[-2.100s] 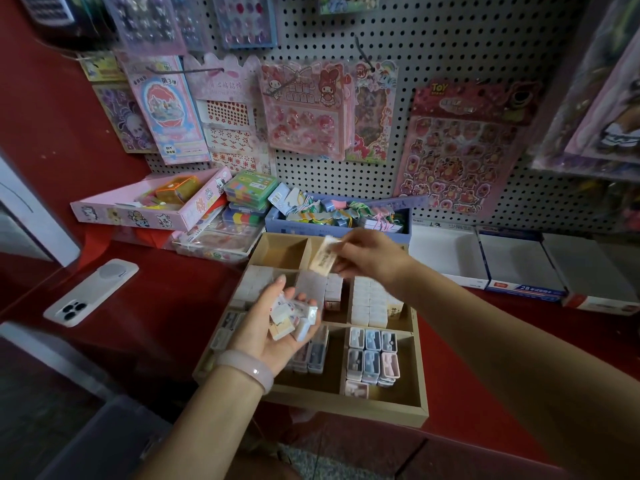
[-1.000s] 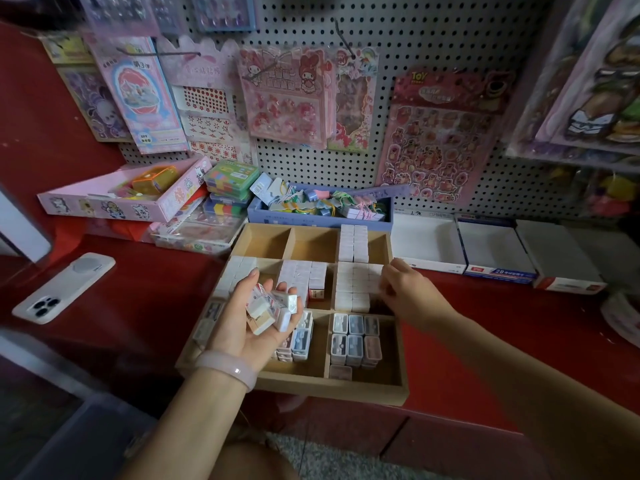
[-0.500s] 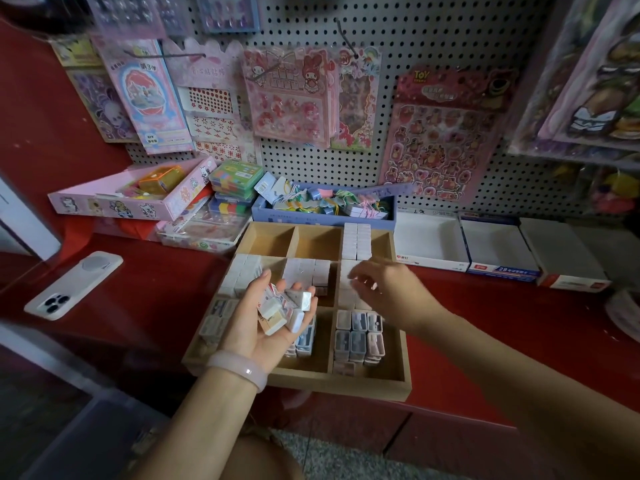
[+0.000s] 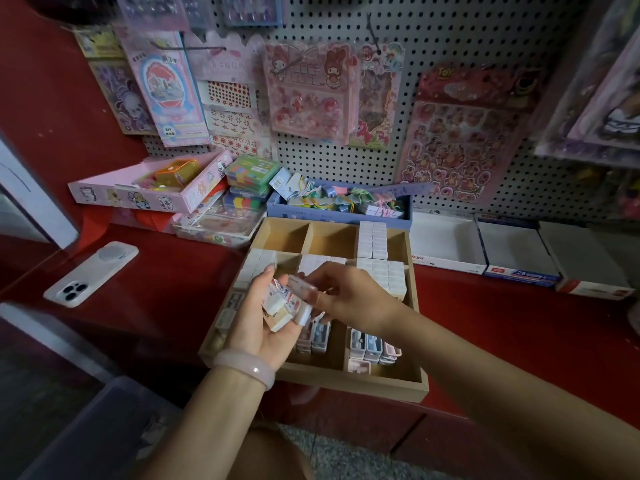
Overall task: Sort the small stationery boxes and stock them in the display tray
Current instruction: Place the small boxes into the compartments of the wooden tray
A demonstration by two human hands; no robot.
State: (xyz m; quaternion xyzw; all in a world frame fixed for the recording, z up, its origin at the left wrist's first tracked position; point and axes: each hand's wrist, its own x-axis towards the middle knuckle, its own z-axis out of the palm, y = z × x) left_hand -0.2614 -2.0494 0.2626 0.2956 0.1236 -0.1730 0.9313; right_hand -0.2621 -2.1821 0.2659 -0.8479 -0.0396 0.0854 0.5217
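The wooden display tray (image 4: 353, 384) stands on the red counter (image 4: 519, 327), and everything else is placed from it. Above the middle of the tray the left hand (image 4: 258, 322) is held palm up, the forearm coming from the lower edge of the view, with a pale pink bangle (image 4: 244, 367) on the wrist. Its fingers (image 4: 268, 275) are curled upward like a cup and hold a loose pile of small stationery boxes (image 4: 282, 310). The right hand (image 4: 349, 296) comes in from the right side, its forearm crossing over the near right corner of the tray, palm turned down. Its fingers are bent and pinch one small box (image 4: 302, 285) at the top of the pile, just beside the left fingertips.

Inside the tray, white boxes (image 4: 375, 258) stand in neat rows in the far right and middle compartments, and boxes with blue and pink fronts (image 4: 372, 344) fill the near compartments. The two far left compartments show their bare wooden bottom.

Left of the tray a white phone (image 4: 91, 273) lies face down on the counter. Behind the tray stands a blue box (image 4: 341, 209) of mixed small goods, and right of it a row of flat white cartons (image 4: 516, 252). A pegboard (image 4: 450, 46) with sticker packs hangs behind all.
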